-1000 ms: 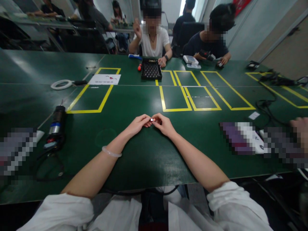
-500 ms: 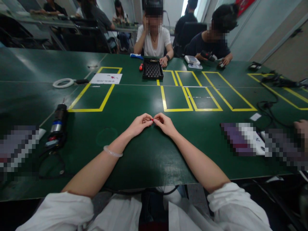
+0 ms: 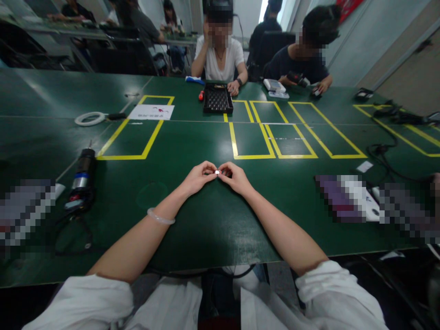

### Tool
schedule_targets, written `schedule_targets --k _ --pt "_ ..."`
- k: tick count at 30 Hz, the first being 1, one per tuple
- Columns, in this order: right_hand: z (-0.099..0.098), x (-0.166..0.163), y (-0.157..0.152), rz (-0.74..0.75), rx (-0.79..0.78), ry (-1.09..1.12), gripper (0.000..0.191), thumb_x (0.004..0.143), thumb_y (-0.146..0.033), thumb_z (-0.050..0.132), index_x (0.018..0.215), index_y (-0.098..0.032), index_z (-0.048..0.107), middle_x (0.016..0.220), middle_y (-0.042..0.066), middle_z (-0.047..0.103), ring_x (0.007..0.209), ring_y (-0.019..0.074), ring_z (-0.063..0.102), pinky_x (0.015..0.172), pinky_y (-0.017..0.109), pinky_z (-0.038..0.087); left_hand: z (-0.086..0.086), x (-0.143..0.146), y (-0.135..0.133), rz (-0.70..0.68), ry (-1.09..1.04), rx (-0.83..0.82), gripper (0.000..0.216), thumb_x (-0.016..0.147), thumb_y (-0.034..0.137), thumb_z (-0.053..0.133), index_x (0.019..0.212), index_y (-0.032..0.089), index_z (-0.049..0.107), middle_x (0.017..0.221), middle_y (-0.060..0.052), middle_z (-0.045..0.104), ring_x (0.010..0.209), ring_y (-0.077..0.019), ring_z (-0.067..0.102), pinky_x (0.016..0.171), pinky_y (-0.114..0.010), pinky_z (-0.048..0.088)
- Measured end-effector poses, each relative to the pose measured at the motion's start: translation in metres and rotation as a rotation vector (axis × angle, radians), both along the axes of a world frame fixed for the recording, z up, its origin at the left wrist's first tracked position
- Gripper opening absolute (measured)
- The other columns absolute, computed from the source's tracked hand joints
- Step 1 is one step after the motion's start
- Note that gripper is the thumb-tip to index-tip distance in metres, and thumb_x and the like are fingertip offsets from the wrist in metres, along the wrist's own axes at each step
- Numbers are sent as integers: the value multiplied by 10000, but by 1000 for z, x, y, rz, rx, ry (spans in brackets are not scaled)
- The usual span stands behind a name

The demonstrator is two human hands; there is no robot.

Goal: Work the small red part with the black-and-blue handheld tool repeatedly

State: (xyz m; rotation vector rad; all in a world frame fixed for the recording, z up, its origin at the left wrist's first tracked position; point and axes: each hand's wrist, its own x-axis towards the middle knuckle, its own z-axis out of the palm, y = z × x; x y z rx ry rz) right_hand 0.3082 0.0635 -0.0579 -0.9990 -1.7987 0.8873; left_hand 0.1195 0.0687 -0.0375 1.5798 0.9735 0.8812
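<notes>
My left hand point(image 3: 197, 177) and my right hand point(image 3: 234, 176) meet fingertip to fingertip on the green table point(image 3: 213, 229), just in front of me. Both are closed in a pinch on one tiny shiny part point(image 3: 217, 172) held between them. The part is too small to name; it glints white-silver. A pale bangle point(image 3: 160, 216) sits on my left wrist. Both forearms rest on the table.
A black electric screwdriver point(image 3: 81, 176) with its cable lies at the left. A black tray point(image 3: 217, 99), a white sheet point(image 3: 151, 112) and a white ring point(image 3: 90, 118) lie farther off among yellow tape boxes. Two people sit across the table; another person's hand shows at the right edge.
My hands stay together in the same spot. The small part between my fingertips showed red half a second ago and now glints white, so it has been turned.
</notes>
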Motion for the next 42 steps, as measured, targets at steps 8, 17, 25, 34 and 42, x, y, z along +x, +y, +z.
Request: schedule_targets --k 8,17,25,34,42 --pt "2 1 -1 3 11 -59 193 788 -256 632 965 -197 583 863 1 645 749 131 586 702 263 440 -1 0 0 14 -8 -2 246 728 259 696 904 150 561 912 -29 608 873 -146 607 869 -326 460" --pt "3 2 -2 -12 46 -81 135 809 -231 592 939 -196 591 853 9 629 757 136 581 706 264 444 4 0 -1 22 14 -41 288 722 293 691 933 152 558 917 -30 617 873 -151 617 854 -325 467" --pt "5 2 -4 9 21 -82 129 827 -250 583 947 -202 586 867 9 647 751 133 591 719 264 455 5 -2 0 19 14 -89 295 710 279 699 933 153 553 882 -14 628 810 -136 617 797 -297 459" --pt "4 1 -4 12 28 -111 166 829 -242 592 992 -212 585 886 11 667 770 139 606 751 277 467 8 1 -2 45 8 -107 301 701 325 699 898 161 540 806 11 590 742 -123 571 757 -291 449" --pt "6 0 -6 -20 51 -138 135 847 -240 574 978 -214 588 876 13 663 771 145 600 742 280 466 12 0 -4 28 23 -102 287 720 324 686 926 165 565 880 -12 619 797 -136 587 796 -305 459"
